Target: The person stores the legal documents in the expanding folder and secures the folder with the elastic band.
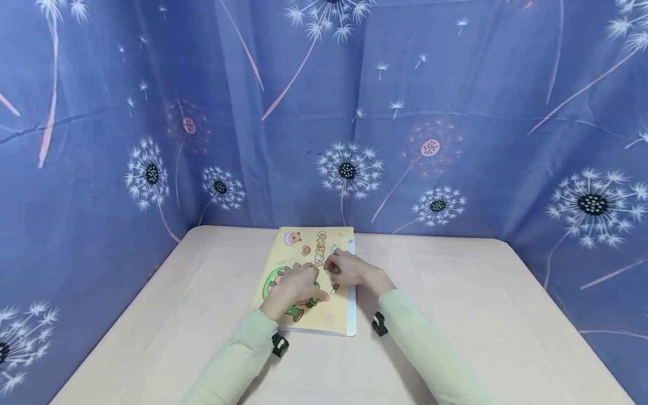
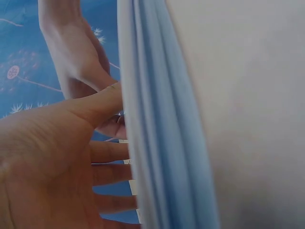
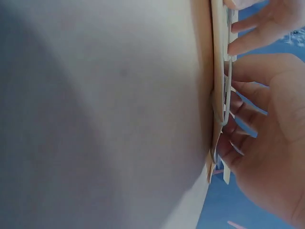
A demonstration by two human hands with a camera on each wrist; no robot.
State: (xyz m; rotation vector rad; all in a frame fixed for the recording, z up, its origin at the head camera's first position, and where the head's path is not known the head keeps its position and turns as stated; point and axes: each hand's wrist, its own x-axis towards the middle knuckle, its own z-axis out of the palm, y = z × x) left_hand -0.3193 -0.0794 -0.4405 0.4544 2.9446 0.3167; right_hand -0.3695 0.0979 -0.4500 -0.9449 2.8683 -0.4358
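An expanding file folder (image 1: 336, 320) with a yellow cartoon capybara cover lies at the table's far edge. Its pale blue pleats (image 2: 164, 119) show along the near side in the left wrist view. My left hand (image 1: 298, 284) rests on the cover, its fingers fairly straight and thumb spread to the right. Close by, over the cover's right part, my right hand (image 1: 349, 269) has its fingers curled. In the right wrist view, its thumb and fingers pinch a pale band (image 3: 228, 95) on the folder's face. The fingertips are partly hidden behind that band.
The folder lies on a pale table (image 1: 430, 315). A blue curtain (image 1: 304, 185) printed with dandelions hangs behind the table and along its sides. Black wrist cameras (image 1: 280, 344) hang under both forearms.
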